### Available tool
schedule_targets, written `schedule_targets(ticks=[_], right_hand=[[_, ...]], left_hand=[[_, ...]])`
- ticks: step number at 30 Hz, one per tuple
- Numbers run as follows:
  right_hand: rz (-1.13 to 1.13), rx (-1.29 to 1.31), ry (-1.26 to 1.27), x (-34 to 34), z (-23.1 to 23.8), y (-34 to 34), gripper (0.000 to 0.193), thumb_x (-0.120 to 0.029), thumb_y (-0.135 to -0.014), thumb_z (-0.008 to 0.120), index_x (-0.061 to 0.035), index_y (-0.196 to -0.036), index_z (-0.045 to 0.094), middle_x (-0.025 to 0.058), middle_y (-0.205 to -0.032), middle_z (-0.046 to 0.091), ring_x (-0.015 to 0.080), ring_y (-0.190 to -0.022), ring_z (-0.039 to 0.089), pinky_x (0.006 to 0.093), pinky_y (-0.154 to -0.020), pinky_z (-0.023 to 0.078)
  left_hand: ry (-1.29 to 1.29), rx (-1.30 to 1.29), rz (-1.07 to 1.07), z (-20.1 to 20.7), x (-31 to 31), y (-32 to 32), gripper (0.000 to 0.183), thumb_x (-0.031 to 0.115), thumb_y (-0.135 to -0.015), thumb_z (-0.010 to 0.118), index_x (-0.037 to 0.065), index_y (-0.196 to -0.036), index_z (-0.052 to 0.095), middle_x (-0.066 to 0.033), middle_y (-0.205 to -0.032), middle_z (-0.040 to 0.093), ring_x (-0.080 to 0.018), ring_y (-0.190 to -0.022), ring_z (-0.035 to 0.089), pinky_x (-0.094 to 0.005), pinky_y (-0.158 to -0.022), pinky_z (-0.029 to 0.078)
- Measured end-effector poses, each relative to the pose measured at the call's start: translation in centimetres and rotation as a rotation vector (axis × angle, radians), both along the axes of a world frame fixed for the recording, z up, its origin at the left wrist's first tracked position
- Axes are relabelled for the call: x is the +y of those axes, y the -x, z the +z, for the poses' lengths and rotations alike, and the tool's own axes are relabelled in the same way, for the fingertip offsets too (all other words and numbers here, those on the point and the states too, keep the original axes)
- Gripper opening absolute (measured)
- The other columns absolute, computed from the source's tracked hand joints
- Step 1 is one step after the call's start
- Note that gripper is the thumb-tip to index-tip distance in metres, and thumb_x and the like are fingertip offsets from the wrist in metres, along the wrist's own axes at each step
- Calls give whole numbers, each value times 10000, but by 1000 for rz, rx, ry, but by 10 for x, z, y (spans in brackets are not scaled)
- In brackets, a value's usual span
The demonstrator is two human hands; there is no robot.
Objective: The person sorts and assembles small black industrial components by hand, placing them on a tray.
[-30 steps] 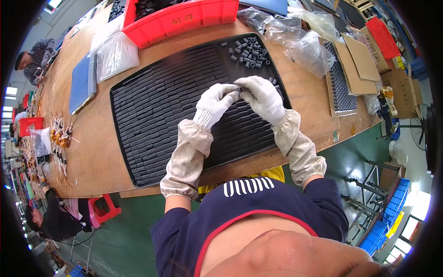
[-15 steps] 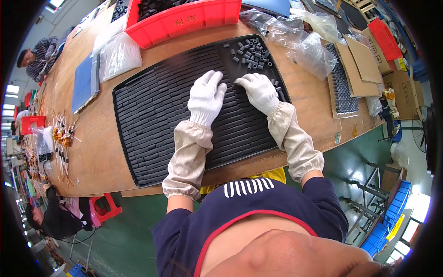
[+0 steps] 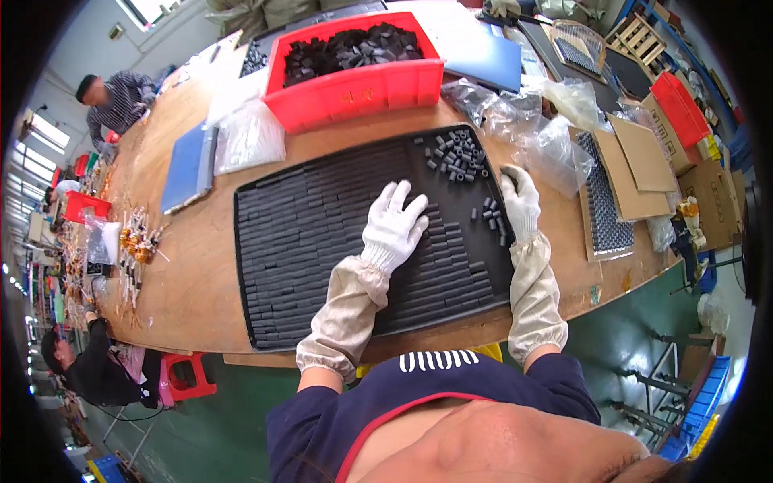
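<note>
A black tray (image 3: 378,342) lies on the table before me, mostly covered with rows of short black tube-like pieces (image 3: 306,241). My left hand (image 3: 394,225), in a white glove, rests over the rows near their right end, fingers spread and holding nothing. At the tray's right rim is my gloved right hand (image 3: 522,200). Its fingers are bent and partly apart, with no piece visible in them. Loose black pieces (image 3: 459,154) are heaped in the tray's far right corner, and several more lie by the right rim. A bare strip of tray shows between rows and rim.
Beyond the tray stands a red bin (image 3: 354,101) full of black pieces. Clear plastic bags (image 3: 555,153) and cardboard sheets (image 3: 640,165) lie at the right. A blue board (image 3: 188,169) and a plastic bag stack (image 3: 251,138) lie left. Other people (image 3: 117,105) work at the left.
My right hand has moved right, from the ends of the rows to the tray's rim. My left hand's fingers have spread over the rows. The whole view has shifted, showing more of the bin.
</note>
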State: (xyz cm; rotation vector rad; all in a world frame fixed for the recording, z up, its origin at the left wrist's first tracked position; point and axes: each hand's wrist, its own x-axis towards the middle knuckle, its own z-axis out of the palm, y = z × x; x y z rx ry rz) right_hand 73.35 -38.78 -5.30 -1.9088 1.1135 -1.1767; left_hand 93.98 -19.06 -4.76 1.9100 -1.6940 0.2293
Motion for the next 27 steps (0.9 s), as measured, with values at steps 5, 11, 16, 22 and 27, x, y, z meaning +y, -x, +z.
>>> schedule_targets(ticks=[5,11,16,22,27], right_hand=[[11,-120,-176,-7,-25,8,201,-103,-952,627,0,-1114,685,98,-1049,715,159,-963,670,292,-877,517],[63,-385,-361,-12,-27,13,182,-58,-963,601,17,-1109,681,72,-1044,708,134,-971,647,268,-894,502],[51,-373,-320,-12,-24,2,180,-69,-949,628,12,-1099,686,74,-1029,714,131,-954,649,262,-878,504],[29,-316,-242,-6,-17,1,172,-51,-935,638,9,-1087,692,89,-1002,723,130,-910,661,265,-839,518],[44,-293,-211,-4,-17,1,163,0,-893,639,2,-1041,708,94,-958,714,145,-877,679,271,-798,526]], left_hand=[[115,190,-12,-7,-8,-15,285,223,-852,709,139,-1124,696,-180,-1255,624,-405,-1196,559,-478,-1002,473],[158,-9,-158,93,-54,-67,222,195,-845,705,94,-1043,701,-149,-1125,669,-371,-1095,607,-462,-984,485],[22,-107,-85,128,-127,-162,337,289,-888,651,113,-1176,677,-170,-1181,665,-353,-1146,602,-431,-989,486],[-360,40,239,137,-218,-226,685,493,-885,639,65,-1406,515,-227,-1341,588,-355,-1256,562,-425,-1044,442],[-562,155,443,124,-264,-258,1186,729,-647,759,83,-1530,303,-256,-1460,465,-401,-1361,454,-480,-1110,387]])
